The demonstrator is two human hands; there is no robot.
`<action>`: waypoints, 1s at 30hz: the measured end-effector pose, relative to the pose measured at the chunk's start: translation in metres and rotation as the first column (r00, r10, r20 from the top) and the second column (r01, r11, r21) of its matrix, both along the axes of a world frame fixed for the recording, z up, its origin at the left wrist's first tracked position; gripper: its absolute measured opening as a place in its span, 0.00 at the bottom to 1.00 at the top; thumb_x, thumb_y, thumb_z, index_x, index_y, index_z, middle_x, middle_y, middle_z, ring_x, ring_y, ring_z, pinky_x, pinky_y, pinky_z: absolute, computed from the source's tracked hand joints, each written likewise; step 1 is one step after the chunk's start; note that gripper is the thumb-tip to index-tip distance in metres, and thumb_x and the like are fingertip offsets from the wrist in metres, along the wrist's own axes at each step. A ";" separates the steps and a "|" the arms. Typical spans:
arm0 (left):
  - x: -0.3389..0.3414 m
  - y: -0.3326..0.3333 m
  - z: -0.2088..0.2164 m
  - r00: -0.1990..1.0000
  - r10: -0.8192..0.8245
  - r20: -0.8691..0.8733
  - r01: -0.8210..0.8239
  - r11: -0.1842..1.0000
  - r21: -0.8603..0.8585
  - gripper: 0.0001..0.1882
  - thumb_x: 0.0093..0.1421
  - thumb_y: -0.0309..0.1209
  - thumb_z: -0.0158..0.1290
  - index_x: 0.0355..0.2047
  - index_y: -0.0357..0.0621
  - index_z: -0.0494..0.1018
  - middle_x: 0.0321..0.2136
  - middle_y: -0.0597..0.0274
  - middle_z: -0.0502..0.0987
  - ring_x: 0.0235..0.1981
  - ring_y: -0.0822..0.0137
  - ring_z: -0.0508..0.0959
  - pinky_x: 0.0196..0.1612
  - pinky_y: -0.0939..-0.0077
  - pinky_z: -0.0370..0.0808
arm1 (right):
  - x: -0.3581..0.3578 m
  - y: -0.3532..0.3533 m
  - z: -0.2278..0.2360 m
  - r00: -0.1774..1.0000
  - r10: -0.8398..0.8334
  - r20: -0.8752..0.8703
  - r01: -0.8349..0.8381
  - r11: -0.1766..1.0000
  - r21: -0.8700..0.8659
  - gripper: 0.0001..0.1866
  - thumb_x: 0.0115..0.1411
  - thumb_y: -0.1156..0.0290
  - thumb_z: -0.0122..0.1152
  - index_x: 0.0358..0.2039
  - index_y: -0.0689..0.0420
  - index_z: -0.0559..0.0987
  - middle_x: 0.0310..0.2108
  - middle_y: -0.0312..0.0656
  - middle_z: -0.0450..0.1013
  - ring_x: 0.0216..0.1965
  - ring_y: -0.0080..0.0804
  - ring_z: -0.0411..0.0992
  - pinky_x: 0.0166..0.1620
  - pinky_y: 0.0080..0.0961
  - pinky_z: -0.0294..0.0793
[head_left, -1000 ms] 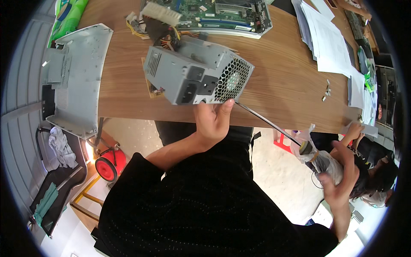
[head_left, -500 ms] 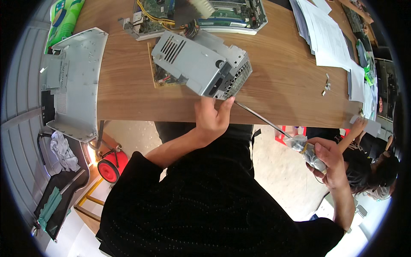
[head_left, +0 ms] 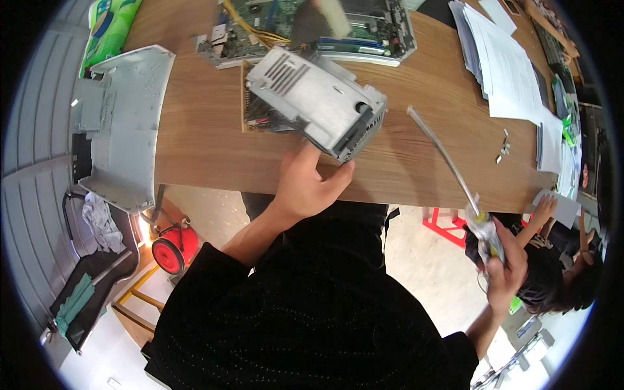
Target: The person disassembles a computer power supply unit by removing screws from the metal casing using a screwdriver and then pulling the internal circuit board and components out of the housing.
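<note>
A silver metal box [head_left: 318, 91], with slots cut in its top and a perforated end, looks like a computer power supply or drive cage. My left hand [head_left: 311, 181] grips its near corner, fingers partly hidden beneath it. To the right, my right hand [head_left: 504, 260] is wrapped round the clear handle of a long screwdriver [head_left: 445, 155]. The screwdriver's shaft points up and left, its tip over the table and apart from the box. Partly under the box lies a circuit board [head_left: 249, 97] with a tan edge.
An opened computer chassis [head_left: 260, 23] with boards and yellow wires sits at the far edge. A metal case cover [head_left: 123, 123] lies left, near a green packet [head_left: 110, 32]. Stacked papers [head_left: 504, 71] and small metal pieces [head_left: 504, 148] are at right. Another person [head_left: 552, 253] works beyond.
The screwdriver tip has come away from the box's near corner and swung up to the right. My right hand has shifted slightly right and down. The box has tilted in my left hand.
</note>
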State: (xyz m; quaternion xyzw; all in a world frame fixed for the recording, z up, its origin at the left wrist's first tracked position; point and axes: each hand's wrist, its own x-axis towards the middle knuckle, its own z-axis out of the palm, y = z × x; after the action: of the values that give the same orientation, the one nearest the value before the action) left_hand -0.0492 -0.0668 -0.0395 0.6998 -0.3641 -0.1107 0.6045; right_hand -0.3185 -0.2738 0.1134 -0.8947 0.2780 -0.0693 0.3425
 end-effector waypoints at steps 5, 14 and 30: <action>-0.007 -0.006 -0.011 0.995 -0.099 -0.032 0.103 0.985 0.139 0.17 0.53 0.26 0.61 0.44 0.34 0.75 0.29 0.51 0.81 0.25 0.59 0.81 0.27 0.74 0.74 | -0.016 0.009 -0.083 0.975 -0.161 0.151 0.137 0.978 0.159 0.30 0.62 0.61 0.58 0.58 0.71 0.69 0.31 0.42 0.70 0.28 0.23 0.69 0.30 0.18 0.69; -0.009 -0.013 -0.011 0.996 -0.076 -0.054 0.084 0.985 0.150 0.15 0.52 0.24 0.64 0.40 0.32 0.75 0.32 0.54 0.81 0.32 0.69 0.80 0.38 0.73 0.75 | -0.031 0.040 -0.131 0.940 -0.205 0.274 0.176 0.976 0.126 0.20 0.58 0.72 0.59 0.47 0.72 0.77 0.32 0.49 0.71 0.31 0.33 0.69 0.36 0.24 0.68; -0.018 -0.027 -0.004 0.965 0.078 -0.248 -0.040 0.987 0.156 0.15 0.52 0.26 0.66 0.38 0.32 0.76 0.31 0.63 0.79 0.31 0.73 0.76 0.36 0.77 0.73 | -0.016 0.023 -0.149 0.943 -0.190 0.274 0.139 0.971 0.195 0.20 0.54 0.75 0.61 0.48 0.69 0.78 0.34 0.50 0.72 0.33 0.37 0.71 0.37 0.25 0.70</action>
State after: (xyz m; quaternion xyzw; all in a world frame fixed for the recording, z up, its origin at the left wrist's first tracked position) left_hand -0.0672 -0.0942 -0.0439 0.7338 -0.2534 -0.2082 0.5950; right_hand -0.3350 -0.2505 -0.0358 -0.8152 0.3035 -0.2040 0.4491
